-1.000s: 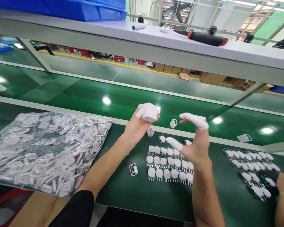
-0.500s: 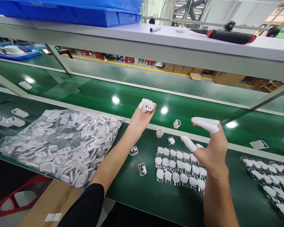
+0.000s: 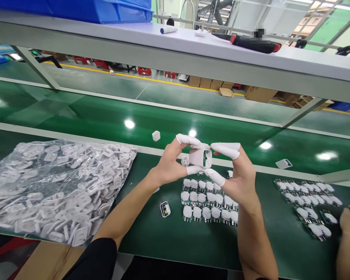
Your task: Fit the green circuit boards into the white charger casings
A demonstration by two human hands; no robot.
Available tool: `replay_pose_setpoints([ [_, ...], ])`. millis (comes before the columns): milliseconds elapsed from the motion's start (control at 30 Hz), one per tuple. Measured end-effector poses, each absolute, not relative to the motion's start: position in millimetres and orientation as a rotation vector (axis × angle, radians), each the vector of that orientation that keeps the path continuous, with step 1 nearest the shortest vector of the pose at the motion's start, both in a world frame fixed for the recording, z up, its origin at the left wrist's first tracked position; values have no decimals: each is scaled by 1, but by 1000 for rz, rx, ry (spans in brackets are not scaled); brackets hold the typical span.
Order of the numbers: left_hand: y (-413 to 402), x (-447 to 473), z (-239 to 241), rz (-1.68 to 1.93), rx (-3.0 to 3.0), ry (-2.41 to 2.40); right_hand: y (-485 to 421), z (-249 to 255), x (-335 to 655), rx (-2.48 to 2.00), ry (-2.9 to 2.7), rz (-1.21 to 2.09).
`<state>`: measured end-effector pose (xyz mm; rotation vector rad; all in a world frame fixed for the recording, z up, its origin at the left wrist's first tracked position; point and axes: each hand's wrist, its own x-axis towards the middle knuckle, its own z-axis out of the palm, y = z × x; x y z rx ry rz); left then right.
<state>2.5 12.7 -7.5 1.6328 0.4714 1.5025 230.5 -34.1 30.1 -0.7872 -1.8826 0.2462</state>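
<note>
Near the workbench (image 3: 146,237)'s far edge, the left hand (image 3: 171,165) pinches a white charger housing (image 3: 196,158); the right hand (image 3: 241,179), finger and thumb parted, meets its open end, grip unclear.

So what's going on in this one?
A person's left hand grips a white housing, a green circuit board showing at its open end. The right hand is at that end, thumb and finger apart; whether they touch it is unclear. White-topped boards lie in rows on the green table, a clear bag of white parts to the left.
</note>
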Motion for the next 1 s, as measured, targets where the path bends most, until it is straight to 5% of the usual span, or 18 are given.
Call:
replay_pose_setpoints([
  [1000,-13,-4,4,1560,1774,230,-55,37,229,-586,-1899,93],
])
